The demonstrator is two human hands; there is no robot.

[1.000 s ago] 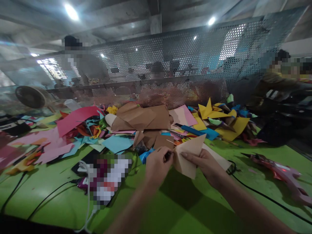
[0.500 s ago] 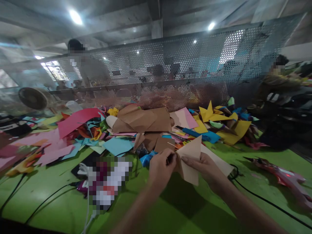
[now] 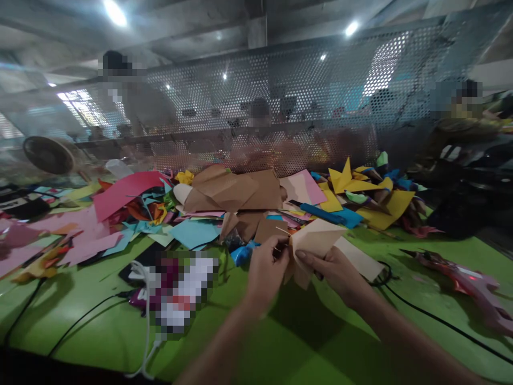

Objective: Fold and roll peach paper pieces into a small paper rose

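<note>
A folded piece of cream paper [image 3: 316, 238] is between my two hands, above the green table. My right hand [image 3: 331, 267] grips it from the right, thumb flat on its near face. At its left edge my left hand [image 3: 266, 270] is closed in a pinch, with the fingers partly hidden. A thin pale stick [image 3: 282, 230] pokes out just above the left fingertips; whether the fingers hold it or only the paper's edge is hard to see. Behind the right wrist lies another cream sheet [image 3: 358, 259].
A pink glue gun [image 3: 465, 283] with a lit red light lies at the right, near a black cable. Brown paper [image 3: 240, 190], pink sheets and yellow paper stars [image 3: 344, 179] pile up along the back. A power strip [image 3: 188, 294] with cords stands at left.
The cream paper has tipped over to the right, its upper point now lying lower and further right. My right hand has turned with it; my left hand stays nearly in place.
</note>
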